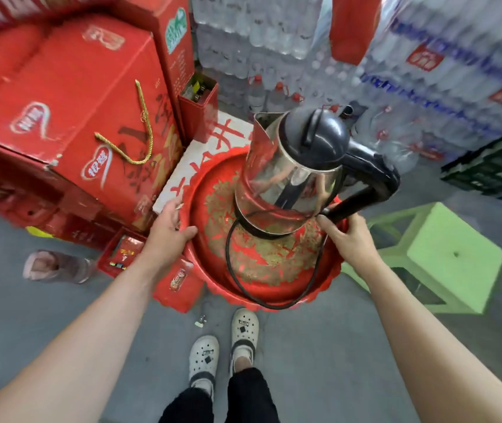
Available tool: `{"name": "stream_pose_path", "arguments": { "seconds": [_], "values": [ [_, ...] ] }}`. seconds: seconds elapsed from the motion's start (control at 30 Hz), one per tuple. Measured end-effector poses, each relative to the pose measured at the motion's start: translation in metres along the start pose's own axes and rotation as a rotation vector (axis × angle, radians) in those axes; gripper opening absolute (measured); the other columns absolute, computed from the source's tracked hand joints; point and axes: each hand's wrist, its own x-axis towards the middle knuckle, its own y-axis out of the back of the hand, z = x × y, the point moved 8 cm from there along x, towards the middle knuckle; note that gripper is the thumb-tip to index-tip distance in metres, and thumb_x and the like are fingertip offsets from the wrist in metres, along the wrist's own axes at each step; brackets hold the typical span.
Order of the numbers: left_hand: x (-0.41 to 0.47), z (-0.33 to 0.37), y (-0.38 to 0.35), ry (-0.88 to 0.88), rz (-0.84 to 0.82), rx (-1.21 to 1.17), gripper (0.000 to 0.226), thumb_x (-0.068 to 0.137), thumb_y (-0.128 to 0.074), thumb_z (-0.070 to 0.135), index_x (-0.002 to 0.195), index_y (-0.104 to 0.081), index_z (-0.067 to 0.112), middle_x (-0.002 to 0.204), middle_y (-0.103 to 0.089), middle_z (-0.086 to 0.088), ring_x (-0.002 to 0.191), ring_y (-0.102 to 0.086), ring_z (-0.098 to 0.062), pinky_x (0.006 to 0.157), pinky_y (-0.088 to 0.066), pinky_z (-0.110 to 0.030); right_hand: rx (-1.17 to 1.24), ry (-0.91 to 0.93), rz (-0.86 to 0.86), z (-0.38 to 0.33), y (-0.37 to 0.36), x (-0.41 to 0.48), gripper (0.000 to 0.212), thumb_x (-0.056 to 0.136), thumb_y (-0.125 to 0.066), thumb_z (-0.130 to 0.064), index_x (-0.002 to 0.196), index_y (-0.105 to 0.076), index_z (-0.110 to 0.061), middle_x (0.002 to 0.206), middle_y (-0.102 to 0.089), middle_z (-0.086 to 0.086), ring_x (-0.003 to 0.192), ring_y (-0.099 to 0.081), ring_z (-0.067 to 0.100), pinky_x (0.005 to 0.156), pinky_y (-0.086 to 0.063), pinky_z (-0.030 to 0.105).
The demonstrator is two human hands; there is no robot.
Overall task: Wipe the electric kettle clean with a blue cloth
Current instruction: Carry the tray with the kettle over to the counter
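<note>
The electric kettle [292, 166], a steel body with a black lid and a black handle, stands on a round red tray [274, 288] patterned in gold, and it leans away from the camera in the wide-angle view, spout toward the stacked boxes. Its black power cord [234, 270] loops from under the base out over the tray's near rim and back up toward the handle. The right hand [347, 236] sits at the lower end of the handle with fingers curled, thumb and forefinger pinched where the cord meets the handle; whether it grips the handle, the cord or both cannot be told. The left hand [168, 227] rests on the tray's left rim, fingers loosely bent over the edge with the thumb lying inside the rim, holding nothing else. The tray rests on a white box with red characters [182, 169], which sits against large red gift boxes [69, 111], one with a gold rope handle. A small open red tin [197, 108] stands behind the white box. Shrink-wrapped packs of bottled water [426, 71] are stacked at the back and right. A light green plastic stool [445, 254] stands just right of the tray. Below, the person's feet in white clogs [222, 346] stand on a grey floor [319, 361]. No blue cloth shows in this view.
</note>
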Motion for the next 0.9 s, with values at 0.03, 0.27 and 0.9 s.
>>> {"name": "stream_pose_path", "arguments": {
  "seconds": [0.03,0.27,0.9],
  "values": [
    [-0.01,0.009,-0.005,0.001,-0.02,-0.008,0.072,0.081,-0.05,-0.02,0.144,-0.036,0.013,0.144,-0.049,-0.01,0.132,-0.048,-0.018,0.111,-0.039,-0.039,0.02,0.003,0.025,-0.004,0.012,-0.015,0.008,0.091,-0.071,-0.029,0.096,-0.066,-0.031,0.095,-0.072,-0.005,0.087,-0.065,0.001,0.079,-0.05,0.017],
    [-0.091,0.08,-0.065,-0.059,-0.22,0.02,0.061,0.085,-0.049,-0.017,0.136,-0.043,0.014,0.138,-0.054,-0.009,0.124,-0.055,-0.021,0.093,-0.052,-0.032,0.095,-0.074,0.21,-0.01,0.103,-0.14,0.015,0.095,-0.066,-0.029,0.104,-0.066,-0.018,0.095,-0.069,-0.01,0.086,-0.063,0.004,0.073,-0.047,0.018],
    [-0.216,0.167,-0.424,-0.257,-0.774,0.244,0.065,0.079,-0.053,-0.026,0.137,-0.041,0.001,0.137,-0.052,-0.02,0.115,-0.052,-0.022,0.108,-0.039,-0.042,0.176,-0.365,0.793,0.124,0.375,-0.375,0.018,0.096,-0.063,-0.032,0.104,-0.064,-0.016,0.09,-0.069,-0.007,0.082,-0.066,0.005,0.085,-0.055,0.035]
  ]
}}
